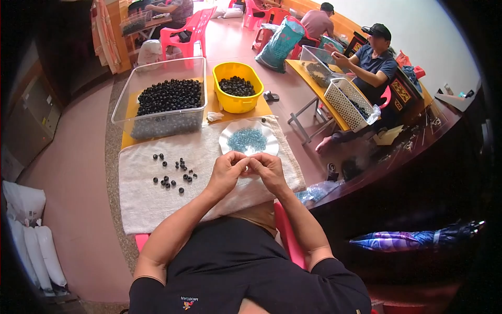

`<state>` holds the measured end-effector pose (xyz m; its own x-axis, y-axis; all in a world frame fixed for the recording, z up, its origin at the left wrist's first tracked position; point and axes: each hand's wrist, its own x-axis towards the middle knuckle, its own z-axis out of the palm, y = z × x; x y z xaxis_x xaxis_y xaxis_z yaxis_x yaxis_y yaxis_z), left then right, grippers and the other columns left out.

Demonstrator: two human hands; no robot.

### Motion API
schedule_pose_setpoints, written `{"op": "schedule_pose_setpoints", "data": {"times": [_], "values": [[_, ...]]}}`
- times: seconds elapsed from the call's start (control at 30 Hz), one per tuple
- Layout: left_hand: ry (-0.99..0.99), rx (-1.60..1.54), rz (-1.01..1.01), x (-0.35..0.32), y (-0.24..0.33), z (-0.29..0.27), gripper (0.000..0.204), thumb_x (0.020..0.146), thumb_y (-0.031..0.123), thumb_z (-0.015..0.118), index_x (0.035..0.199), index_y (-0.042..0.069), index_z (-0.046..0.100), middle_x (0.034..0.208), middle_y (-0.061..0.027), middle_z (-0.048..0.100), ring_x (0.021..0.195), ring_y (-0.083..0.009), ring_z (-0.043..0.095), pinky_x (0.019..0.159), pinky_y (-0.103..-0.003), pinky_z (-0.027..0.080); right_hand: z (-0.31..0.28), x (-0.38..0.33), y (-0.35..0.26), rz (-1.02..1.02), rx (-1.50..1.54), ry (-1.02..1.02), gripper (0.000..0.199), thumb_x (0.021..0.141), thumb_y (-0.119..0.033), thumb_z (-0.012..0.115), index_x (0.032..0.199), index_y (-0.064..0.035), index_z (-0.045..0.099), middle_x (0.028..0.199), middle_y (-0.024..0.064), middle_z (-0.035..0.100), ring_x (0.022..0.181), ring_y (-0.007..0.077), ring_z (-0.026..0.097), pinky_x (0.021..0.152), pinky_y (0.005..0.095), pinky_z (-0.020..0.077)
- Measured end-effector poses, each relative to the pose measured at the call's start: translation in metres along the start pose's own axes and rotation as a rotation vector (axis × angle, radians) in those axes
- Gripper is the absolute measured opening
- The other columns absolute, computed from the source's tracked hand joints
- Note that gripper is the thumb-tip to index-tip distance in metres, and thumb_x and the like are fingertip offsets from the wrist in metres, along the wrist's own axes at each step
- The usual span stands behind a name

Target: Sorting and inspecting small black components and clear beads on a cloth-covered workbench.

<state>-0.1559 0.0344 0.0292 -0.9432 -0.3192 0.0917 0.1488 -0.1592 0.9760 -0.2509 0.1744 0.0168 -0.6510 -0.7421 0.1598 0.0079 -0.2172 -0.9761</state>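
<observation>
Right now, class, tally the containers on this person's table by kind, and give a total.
Clear plastic bin of dark beads: 1
Yellow bowl of dark beads: 1
White scalloped plate of small blue beads: 1
Total: 3
The left hand and right hand meet just below the plate.

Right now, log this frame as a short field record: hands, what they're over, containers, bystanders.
left hand: fingertips pinched against the right hand, held item too small to tell
right hand: pinched, meeting the left
surface: white towel with loose dark beads
dish: white plate of blue beads, just beyond the hands
containers: clear bin and yellow bowl, both holding dark beads
bystanders: seated people at tables behind
</observation>
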Motion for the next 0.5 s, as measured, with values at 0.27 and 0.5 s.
{"op": "schedule_pose_setpoints", "data": {"times": [0.27,0.5], "values": [[0.008,0.062,0.014,-0.001,0.000,-0.002,0.015,0.095,0.011,0.062,0.094,-0.003,0.062,0.082,-0.0043,0.065,0.073,-0.0081,0.060,0.065,-0.022,0.050,0.004,-0.001,-0.010,0.009,0.016,0.006,0.017,0.095,-0.007,0.061,0.104,0.0071,0.063,0.091,0.0097,0.068,0.078,0.0147,0.067,0.074,0.0287,0.0586],[0.009,0.050,-0.030,0.001,-0.006,-0.002,0.013,0.095,0.011,0.060,0.096,-0.002,0.062,0.084,-0.0021,0.063,0.074,-0.0084,0.059,0.067,-0.022,0.051,0.003,0.000,-0.008,0.034,0.023,0.047,0.018,0.093,-0.004,0.063,0.107,0.0058,0.064,0.096,0.0088,0.069,0.083,0.0128,0.066,0.077,0.0274,0.0571]]}}
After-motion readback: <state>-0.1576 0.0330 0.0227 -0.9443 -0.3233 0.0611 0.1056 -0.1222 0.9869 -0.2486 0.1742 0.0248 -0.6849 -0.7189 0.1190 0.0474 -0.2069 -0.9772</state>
